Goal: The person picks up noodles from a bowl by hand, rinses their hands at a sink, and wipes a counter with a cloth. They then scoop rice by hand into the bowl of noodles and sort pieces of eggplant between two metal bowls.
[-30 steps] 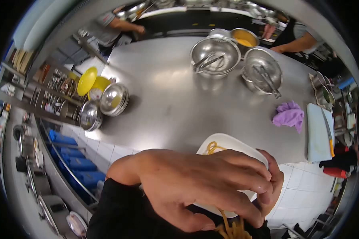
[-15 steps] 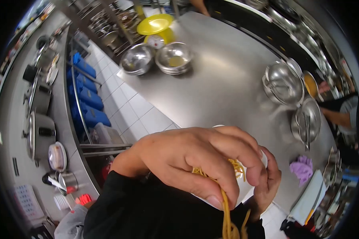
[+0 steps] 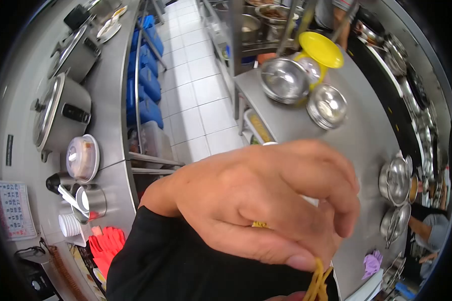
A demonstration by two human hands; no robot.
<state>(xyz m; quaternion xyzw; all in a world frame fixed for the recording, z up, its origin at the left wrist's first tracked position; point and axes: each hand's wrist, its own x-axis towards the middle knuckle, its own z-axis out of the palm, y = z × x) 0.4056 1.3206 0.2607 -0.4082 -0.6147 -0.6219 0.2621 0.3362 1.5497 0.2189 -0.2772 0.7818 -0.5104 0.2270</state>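
My left hand [image 3: 246, 195] fills the middle, its back to me. Thumb and fingers are pinched on several strands of yellow noodles [image 3: 317, 283], which hang down at the bottom edge. Another bit of noodle shows through the gap beneath the index finger. Behind this hand, a sliver of a white bowl [image 3: 310, 200] is visible between the fingers. My right hand [image 3: 328, 212] is almost wholly covered at the bowl's far side. A bit of skin at the bottom edge cannot be made out.
Metal bowls [image 3: 285, 80] stand by a yellow scale [image 3: 322, 49] on the steel table [image 3: 361, 140]. Colanders [image 3: 398, 181] and a purple cloth [image 3: 372, 263] lie right, near another person's arm [image 3: 421, 228]. On the left counter are a rice cooker [image 3: 65, 113] and red gloves [image 3: 107, 248].
The view has swung left, so the table has shifted right in the picture. My left hand with the noodles looks nearer and now covers most of the bowl and my right hand.
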